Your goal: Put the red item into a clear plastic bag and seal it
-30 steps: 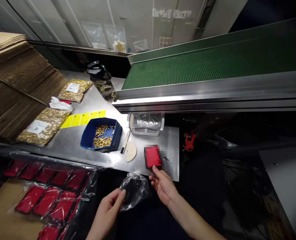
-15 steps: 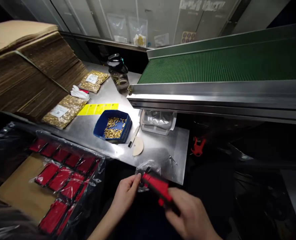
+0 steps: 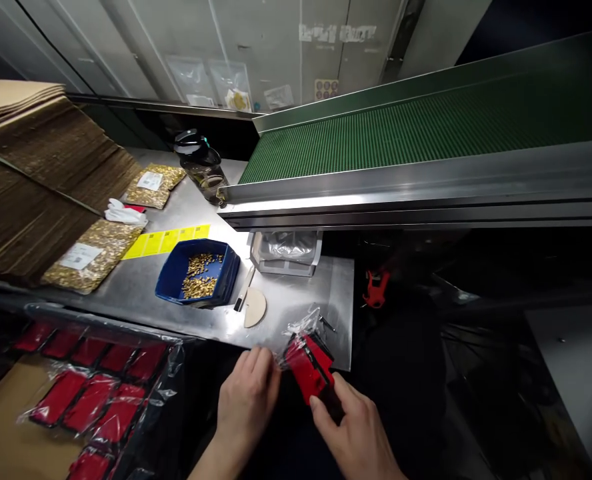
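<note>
At the table's front edge, my right hand (image 3: pixel 353 423) grips a red zip pouch with black edging (image 3: pixel 306 367) between thumb and fingers, tilted up and away from me. Thin clear plastic (image 3: pixel 303 323), apparently a bag, is crumpled around the pouch's far end. To the left, my left hand (image 3: pixel 249 387) is closed, its fingertips pinching the plastic near the pouch; the exact grip is partly hidden. Similar red pouches (image 3: pixel 96 407) in clear wrapping lie in rows in a lined box at the lower left.
A blue bin (image 3: pixel 163 283) holds small brass-coloured pieces. Near it lie a cutter (image 3: pixel 245 289), a pale disc (image 3: pixel 256 308) and yellow labels (image 3: pixel 166 240). A green conveyor (image 3: pixel 376 140) slopes across the right. A bottle (image 3: pixel 203 170) and stacked cardboard (image 3: pixel 36 173) stand behind.
The red pouch has turned more upright and its far end now sits inside the clear plastic. My left hand has curled more tightly; the camera view has shifted right.
</note>
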`<state>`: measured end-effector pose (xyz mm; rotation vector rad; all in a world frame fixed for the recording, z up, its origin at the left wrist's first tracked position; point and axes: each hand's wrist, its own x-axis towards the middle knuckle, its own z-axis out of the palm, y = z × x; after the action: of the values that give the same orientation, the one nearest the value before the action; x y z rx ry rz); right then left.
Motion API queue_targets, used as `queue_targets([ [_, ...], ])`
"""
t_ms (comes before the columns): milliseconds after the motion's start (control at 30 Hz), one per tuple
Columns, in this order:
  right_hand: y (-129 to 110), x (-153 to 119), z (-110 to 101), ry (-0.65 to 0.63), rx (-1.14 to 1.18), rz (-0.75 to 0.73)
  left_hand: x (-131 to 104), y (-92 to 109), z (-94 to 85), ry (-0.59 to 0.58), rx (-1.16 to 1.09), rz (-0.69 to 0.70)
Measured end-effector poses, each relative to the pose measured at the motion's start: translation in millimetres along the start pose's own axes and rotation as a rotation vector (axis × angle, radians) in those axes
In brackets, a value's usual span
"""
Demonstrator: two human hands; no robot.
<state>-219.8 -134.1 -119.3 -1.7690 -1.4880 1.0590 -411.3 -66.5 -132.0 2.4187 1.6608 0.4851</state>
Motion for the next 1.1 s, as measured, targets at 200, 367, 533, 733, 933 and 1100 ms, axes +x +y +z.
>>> queue_targets([
  [200, 2.7, 4.5, 0.0, -0.028, 0.348, 0.165, 12.3, 12.2, 4.4, -0.173, -0.464, -0.208],
  [367, 9.5, 4.8, -4.5, 0.047, 0.305, 0.064, 6.5, 34.6, -3.9, -0.220, -0.658, -0.030],
  [533, 8.7, 6.9, -8.4, 0.079, 0.278, -0.015, -2.9, 46.5, -8.3, -0.262, -0.817, -0.118],
  [733, -2.1, 8.4, -12.0, -0.097, -0.143, -0.079, -4.4, 44.8, -10.1, -0.201, -0.835, -0.302],
  [933, -11.9, 16.0, -9.2, -0.243, -0.440, -0.219, 0.6, 23.4, 4.9, -0.254, -0.612, -0.450],
  [1100, -29.1, 30.6, -3.3, -0.349, -0.583, -0.221, 15.8, 8.0, 7.7, -0.320, -0.476, -0.402],
])
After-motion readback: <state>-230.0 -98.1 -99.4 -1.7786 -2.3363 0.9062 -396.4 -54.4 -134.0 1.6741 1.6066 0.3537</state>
